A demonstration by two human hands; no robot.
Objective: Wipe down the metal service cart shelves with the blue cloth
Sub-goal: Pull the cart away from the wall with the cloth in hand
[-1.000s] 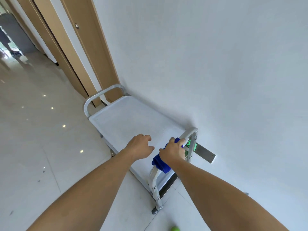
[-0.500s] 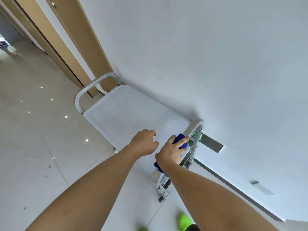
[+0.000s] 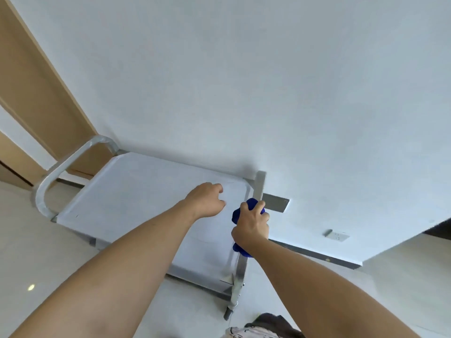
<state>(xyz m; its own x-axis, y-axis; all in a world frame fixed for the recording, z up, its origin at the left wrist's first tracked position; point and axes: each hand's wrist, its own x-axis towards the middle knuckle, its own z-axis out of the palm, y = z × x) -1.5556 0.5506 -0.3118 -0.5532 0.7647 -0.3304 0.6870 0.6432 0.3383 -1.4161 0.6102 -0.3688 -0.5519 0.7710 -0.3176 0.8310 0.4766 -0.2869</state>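
The metal service cart stands against the white wall, its flat top shelf pale grey. My right hand grips the bunched blue cloth around the cart's near handle rail at the shelf's right end. Blue cloth also shows below my wrist. My left hand hovers over or rests on the top shelf just left of the right hand, fingers curled loosely with nothing in them. The lower shelves are hidden under the top one.
The cart's far curved handle lies near a wooden door frame. A grey wall plate and a wall socket sit low on the wall. One caster rests on the glossy tiled floor.
The view has swung to the right and closer to the cart. My right hand with the cloth has shifted along the near handle rail. My left hand stays over the shelf.
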